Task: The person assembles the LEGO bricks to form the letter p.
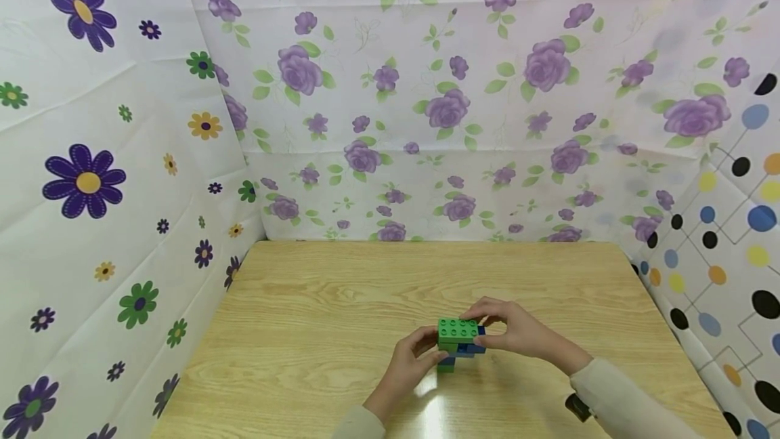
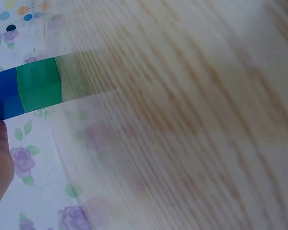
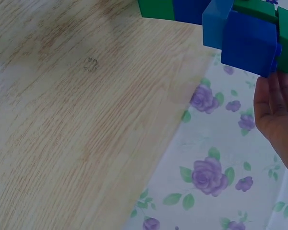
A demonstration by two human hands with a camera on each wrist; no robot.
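Observation:
A stack of toy building bricks stands on the wooden table, between the two hands. A bright green studded brick (image 1: 457, 332) lies on top, over dark blue bricks (image 3: 249, 44) and a lighter blue brick (image 3: 216, 24) that jut out to the right. Below at the left, a narrow column goes down to a green brick (image 2: 39, 85) at the tabletop. My left hand (image 1: 407, 363) grips the stack's left side, thumb in front and fingers behind. With thumb in front and fingers at the back, my right hand (image 1: 518, 332) pinches the right end of the top green brick.
The wooden table (image 1: 317, 303) reaches back to a flowered cloth wall (image 1: 414, 188). Cloth walls also stand at the left (image 1: 122, 236) and the right (image 1: 719, 249). A small black device (image 1: 577, 407) sits by the right sleeve.

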